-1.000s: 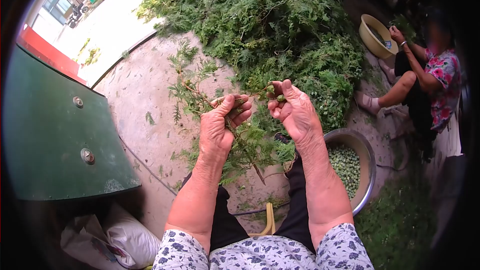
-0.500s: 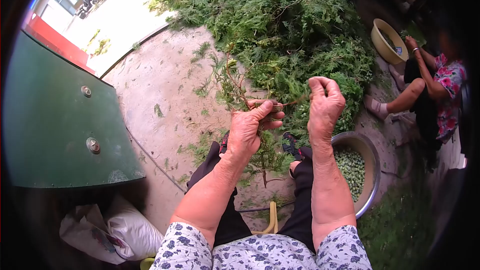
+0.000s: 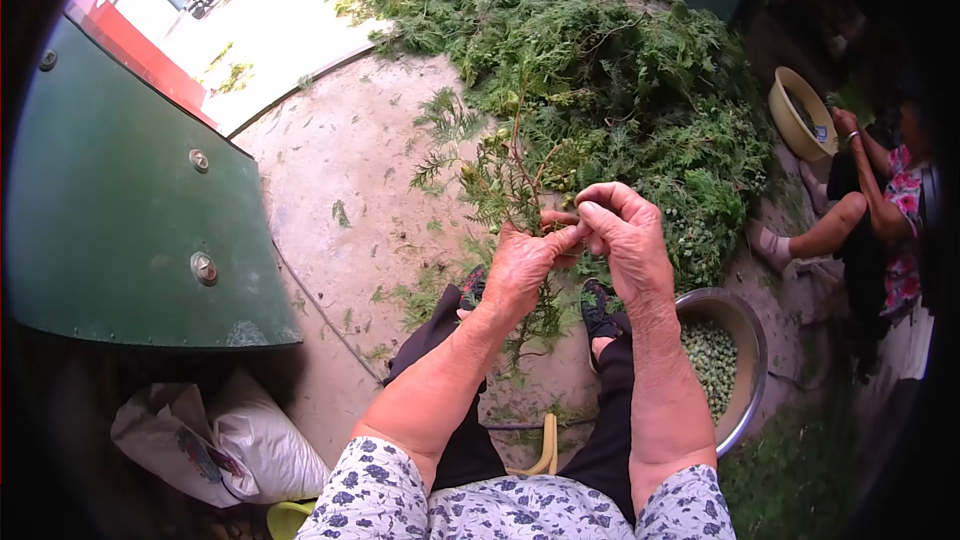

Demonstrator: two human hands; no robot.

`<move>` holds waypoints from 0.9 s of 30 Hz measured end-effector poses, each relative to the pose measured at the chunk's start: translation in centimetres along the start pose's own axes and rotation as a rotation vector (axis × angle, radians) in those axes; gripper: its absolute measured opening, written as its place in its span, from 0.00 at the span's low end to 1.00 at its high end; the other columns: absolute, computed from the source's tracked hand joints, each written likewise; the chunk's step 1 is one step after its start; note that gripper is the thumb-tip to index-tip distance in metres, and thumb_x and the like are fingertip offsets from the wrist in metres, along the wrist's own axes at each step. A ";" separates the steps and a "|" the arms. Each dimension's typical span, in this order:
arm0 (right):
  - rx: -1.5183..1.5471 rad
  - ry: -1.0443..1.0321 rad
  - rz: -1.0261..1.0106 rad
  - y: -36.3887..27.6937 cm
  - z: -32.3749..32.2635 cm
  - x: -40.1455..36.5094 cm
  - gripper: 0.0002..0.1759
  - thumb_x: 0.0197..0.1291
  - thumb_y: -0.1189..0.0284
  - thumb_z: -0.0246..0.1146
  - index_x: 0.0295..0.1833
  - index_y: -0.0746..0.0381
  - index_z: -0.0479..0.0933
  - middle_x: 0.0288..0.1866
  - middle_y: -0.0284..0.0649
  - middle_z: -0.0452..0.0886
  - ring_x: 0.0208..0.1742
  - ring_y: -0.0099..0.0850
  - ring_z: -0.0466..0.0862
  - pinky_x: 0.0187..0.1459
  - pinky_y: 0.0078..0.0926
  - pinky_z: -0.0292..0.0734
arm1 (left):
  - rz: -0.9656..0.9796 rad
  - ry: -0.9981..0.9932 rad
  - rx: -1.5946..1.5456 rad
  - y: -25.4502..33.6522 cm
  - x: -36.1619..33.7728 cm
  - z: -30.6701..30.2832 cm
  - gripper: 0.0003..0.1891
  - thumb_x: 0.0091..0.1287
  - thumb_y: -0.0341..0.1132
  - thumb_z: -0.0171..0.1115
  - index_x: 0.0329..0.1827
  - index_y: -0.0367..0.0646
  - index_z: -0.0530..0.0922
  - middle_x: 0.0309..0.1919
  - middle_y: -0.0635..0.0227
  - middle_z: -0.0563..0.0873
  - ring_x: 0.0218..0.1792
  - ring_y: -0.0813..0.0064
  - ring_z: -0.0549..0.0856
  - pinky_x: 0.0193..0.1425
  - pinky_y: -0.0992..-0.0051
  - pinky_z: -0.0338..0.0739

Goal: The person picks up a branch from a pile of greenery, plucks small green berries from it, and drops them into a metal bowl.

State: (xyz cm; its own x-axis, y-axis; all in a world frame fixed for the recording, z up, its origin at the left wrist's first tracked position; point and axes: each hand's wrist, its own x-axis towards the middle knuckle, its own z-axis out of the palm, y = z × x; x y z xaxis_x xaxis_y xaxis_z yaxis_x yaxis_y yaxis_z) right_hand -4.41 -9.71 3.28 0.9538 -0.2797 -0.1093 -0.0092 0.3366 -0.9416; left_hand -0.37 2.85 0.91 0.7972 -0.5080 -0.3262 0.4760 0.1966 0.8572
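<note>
My left hand [image 3: 525, 265] is closed around a leafy cypress branch [image 3: 500, 175], with thin brown stems and green fronds showing above the fingers and more foliage hanging below. Close against its thumb, my right hand [image 3: 632, 240] has thumb and forefinger pinched together; whatever is between those fingertips is too small to make out. Below my right forearm stands a metal basin [image 3: 752, 395], partly hidden by the arm. Small round green cones [image 3: 708, 365] lie in it.
A big heap of cut green branches [image 3: 620, 70] covers the floor ahead. At right, a seated person [image 3: 880, 200] works beside a yellow basin [image 3: 787, 125]. A green metal door panel [image 3: 130, 210] stands left, white sacks [image 3: 260, 450] lower left. A cable [image 3: 325, 315] crosses the floor.
My right hand has come left and down to my left hand, from holding a sprig tip stretched out to the right. The view has shifted slightly.
</note>
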 end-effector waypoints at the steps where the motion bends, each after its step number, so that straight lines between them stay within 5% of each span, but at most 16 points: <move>1: -0.016 0.013 0.017 0.1 0.4 0.0 0.09 0.59 0.76 0.58 0.44 0.68 0.76 0.25 0.29 0.74 0.22 0.13 0.68 0.23 0.12 0.62 | 0.014 -0.012 0.053 0.2 -0.2 0.1 0.06 0.60 0.32 0.64 0.37 0.41 0.79 0.30 0.70 0.84 0.30 0.78 0.83 0.29 0.80 0.77; 9: -0.016 -0.118 0.148 0.0 -0.8 1.4 0.12 0.60 0.75 0.56 0.48 0.68 0.76 0.26 0.28 0.74 0.22 0.14 0.67 0.23 0.13 0.62 | -0.051 -0.029 0.334 1.7 -0.3 -0.3 0.09 0.54 0.29 0.65 0.38 0.40 0.79 0.28 0.71 0.84 0.26 0.78 0.82 0.24 0.81 0.71; 14: -0.138 -0.134 0.113 -0.2 -0.2 1.2 0.12 0.59 0.75 0.59 0.48 0.68 0.76 0.36 0.33 0.79 0.29 0.18 0.76 0.31 0.16 0.73 | -0.077 -0.089 0.299 1.3 -0.6 -0.2 0.16 0.49 0.26 0.67 0.42 0.39 0.76 0.30 0.69 0.83 0.27 0.76 0.82 0.25 0.80 0.72; 19: 0.007 -0.112 0.136 0.2 -0.4 1.0 0.09 0.57 0.76 0.61 0.43 0.67 0.76 0.35 0.35 0.80 0.33 0.21 0.79 0.33 0.18 0.76 | -0.130 -0.130 0.286 1.4 -0.4 -0.6 0.20 0.49 0.26 0.68 0.47 0.39 0.74 0.33 0.67 0.82 0.31 0.75 0.83 0.27 0.79 0.73; 22: -0.047 -0.100 0.057 0.0 -0.3 0.8 0.08 0.55 0.78 0.61 0.42 0.67 0.76 0.34 0.35 0.81 0.32 0.21 0.80 0.33 0.17 0.75 | 0.084 -0.106 0.106 0.7 -0.2 -0.5 0.20 0.52 0.28 0.67 0.48 0.37 0.75 0.35 0.66 0.83 0.34 0.75 0.82 0.30 0.77 0.74; 25: -0.077 -0.042 -0.023 0.2 -0.1 0.6 0.09 0.54 0.78 0.61 0.42 0.68 0.76 0.33 0.35 0.81 0.32 0.20 0.79 0.33 0.17 0.75 | 0.085 -0.092 0.093 1.1 0.1 -0.9 0.16 0.55 0.32 0.67 0.45 0.35 0.77 0.34 0.64 0.84 0.34 0.75 0.81 0.32 0.75 0.74; 27: -0.194 -0.035 -0.094 0.0 0.1 0.4 0.09 0.53 0.78 0.62 0.41 0.68 0.77 0.33 0.35 0.81 0.33 0.20 0.79 0.34 0.18 0.75 | 0.003 -0.023 0.347 1.2 0.3 -1.7 0.13 0.58 0.37 0.65 0.39 0.35 0.80 0.32 0.63 0.84 0.31 0.78 0.80 0.33 0.76 0.74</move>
State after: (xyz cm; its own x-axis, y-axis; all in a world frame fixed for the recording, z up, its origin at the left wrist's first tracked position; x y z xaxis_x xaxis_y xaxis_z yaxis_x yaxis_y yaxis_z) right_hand -3.95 -9.71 3.24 0.9629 -0.2695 -0.0103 0.0257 0.1299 -0.9912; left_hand 1.07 4.35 1.15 0.7881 -0.5275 -0.3173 0.3152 -0.0969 0.9441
